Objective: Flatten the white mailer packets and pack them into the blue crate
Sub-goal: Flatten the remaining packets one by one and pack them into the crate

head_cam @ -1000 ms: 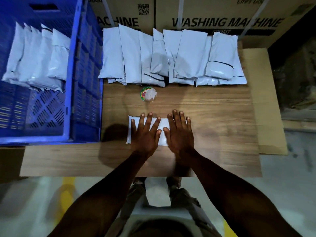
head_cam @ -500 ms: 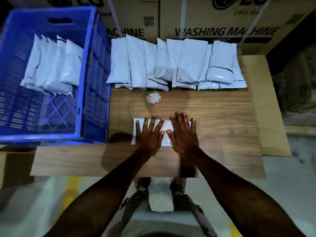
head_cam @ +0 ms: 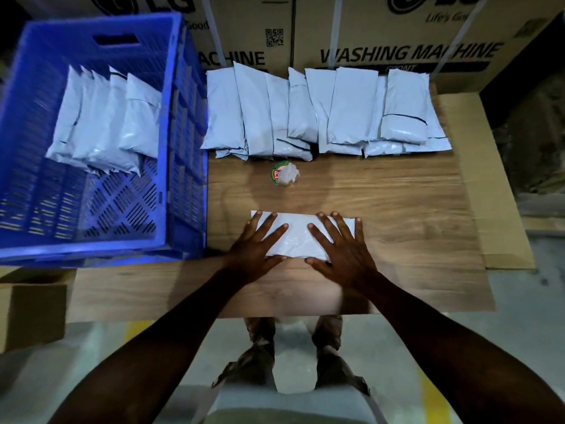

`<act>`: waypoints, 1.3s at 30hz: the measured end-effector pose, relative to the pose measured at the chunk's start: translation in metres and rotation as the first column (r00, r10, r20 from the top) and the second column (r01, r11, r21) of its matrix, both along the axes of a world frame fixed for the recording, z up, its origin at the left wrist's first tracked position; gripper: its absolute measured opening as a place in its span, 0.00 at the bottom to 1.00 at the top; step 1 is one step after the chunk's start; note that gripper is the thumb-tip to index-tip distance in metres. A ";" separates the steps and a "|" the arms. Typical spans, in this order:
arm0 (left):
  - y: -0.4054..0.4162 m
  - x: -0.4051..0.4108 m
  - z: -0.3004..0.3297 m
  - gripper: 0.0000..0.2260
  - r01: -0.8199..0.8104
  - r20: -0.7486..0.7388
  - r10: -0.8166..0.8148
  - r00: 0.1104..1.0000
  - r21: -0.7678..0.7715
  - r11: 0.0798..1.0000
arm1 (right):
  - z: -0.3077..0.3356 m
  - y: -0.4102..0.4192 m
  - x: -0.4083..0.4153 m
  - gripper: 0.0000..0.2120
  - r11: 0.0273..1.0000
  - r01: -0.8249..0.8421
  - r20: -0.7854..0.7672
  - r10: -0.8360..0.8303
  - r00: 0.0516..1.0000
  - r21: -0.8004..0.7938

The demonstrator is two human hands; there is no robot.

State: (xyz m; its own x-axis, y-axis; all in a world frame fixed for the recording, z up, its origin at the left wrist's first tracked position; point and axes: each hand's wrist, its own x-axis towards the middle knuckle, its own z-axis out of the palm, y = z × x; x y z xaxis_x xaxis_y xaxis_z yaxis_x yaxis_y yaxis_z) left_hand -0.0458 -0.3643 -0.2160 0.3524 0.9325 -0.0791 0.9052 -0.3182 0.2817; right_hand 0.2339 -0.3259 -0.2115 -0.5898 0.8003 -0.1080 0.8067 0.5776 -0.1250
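A white mailer packet (head_cam: 298, 237) lies flat and sideways on the wooden table (head_cam: 397, 215) near its front. My left hand (head_cam: 255, 247) presses on the packet's left part with fingers spread straight. My right hand (head_cam: 342, 249) presses on its right part the same way. A gap of bare packet shows between the two hands. The blue crate (head_cam: 180, 148) stands to the left and holds several white packets (head_cam: 104, 123) leaning in a row at its back. Several more white packets (head_cam: 324, 114) lie overlapping in a row along the table's far edge.
A small crumpled wrapper with a red and green label (head_cam: 284, 175) lies between the far row and the pressed packet. Large cardboard washing machine boxes (head_cam: 397, 41) stand behind the table. A brown cardboard box (head_cam: 33, 310) sits at lower left, and cardboard sheet (head_cam: 495, 185) extends to the right.
My two hands have spread apart along the packet, the left toward its left end and the right toward its right end. The camera view has shifted, showing more of the crate.
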 end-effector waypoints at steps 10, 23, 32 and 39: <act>0.026 -0.013 0.061 0.30 0.214 0.058 -0.232 0.971 0.224 0.951 | 0.045 -0.027 -0.011 0.37 0.975 0.211 -0.127 -0.201 0.971 0.072; 0.063 -0.098 0.236 0.30 0.477 -0.189 -0.438 0.879 0.367 0.799 | 0.171 -0.030 -0.096 0.35 0.950 0.299 -0.322 -0.257 0.911 0.087; 0.057 -0.212 0.310 0.28 0.497 -0.347 -0.395 0.851 0.287 0.819 | 0.209 -0.041 -0.231 0.31 0.926 0.360 -0.457 -0.273 0.846 0.113; 0.096 -0.308 0.336 0.27 0.555 -0.362 -0.464 0.809 0.208 0.805 | 0.224 -0.038 -0.350 0.29 0.871 0.478 -0.500 -0.364 0.786 0.118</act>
State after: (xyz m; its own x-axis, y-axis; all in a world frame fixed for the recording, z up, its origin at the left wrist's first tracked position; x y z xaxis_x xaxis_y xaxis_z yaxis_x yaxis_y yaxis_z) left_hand -0.3541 -0.2681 0.1204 0.7873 0.6165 -0.0052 0.6101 -0.7802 -0.1381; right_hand -0.1166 -0.3635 0.0127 -0.1235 0.9472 0.2960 0.8611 0.2506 -0.4424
